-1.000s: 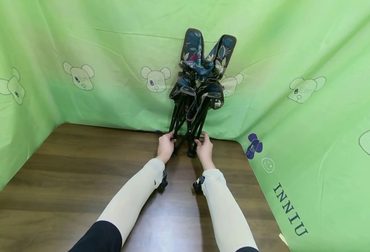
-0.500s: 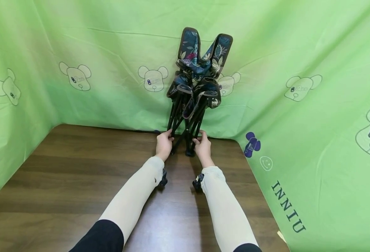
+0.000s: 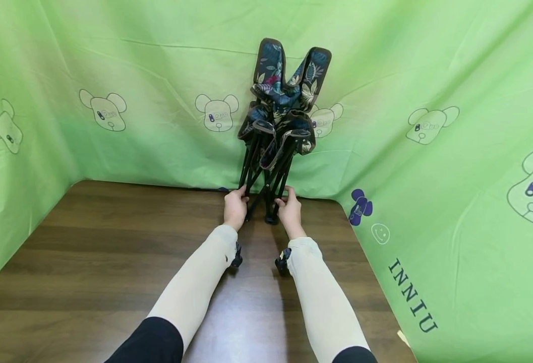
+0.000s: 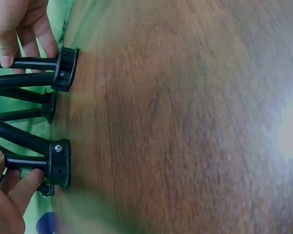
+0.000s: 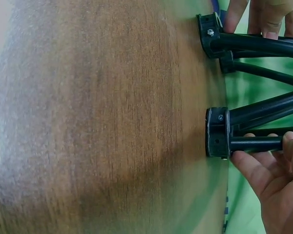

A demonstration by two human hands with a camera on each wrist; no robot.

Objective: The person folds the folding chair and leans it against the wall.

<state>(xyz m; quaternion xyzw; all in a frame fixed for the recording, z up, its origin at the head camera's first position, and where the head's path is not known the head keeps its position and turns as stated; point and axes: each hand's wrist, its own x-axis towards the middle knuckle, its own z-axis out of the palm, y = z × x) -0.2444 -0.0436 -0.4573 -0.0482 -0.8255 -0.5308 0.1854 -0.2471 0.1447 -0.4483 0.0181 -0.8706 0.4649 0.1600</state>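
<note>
A folded camp chair [image 3: 288, 101] stands upright near the table's back edge. Its dark floral fabric is bunched at the top above crossed black tube legs. Low on the left side, my left hand [image 3: 235, 209] pinches one leg tube between thumb and fingers. On the opposite side my right hand [image 3: 291, 213] pinches another leg tube the same way. The left wrist view shows the black plastic feet [image 4: 61, 163] joining the tube ends, close to the tabletop. In the right wrist view, the right thumb [image 5: 289, 139] lies on a tube just above a foot [image 5: 217, 132].
The wood-grain table [image 3: 112, 262] spreads out in front of the chair. A green printed curtain [image 3: 157, 101] hangs right behind the chair and along both sides. A small pale object [image 3: 403, 339] sits at the table's right edge.
The whole scene shifts slightly leftward in the head view. Both hands stay on the legs, and the chair keeps its folded shape.
</note>
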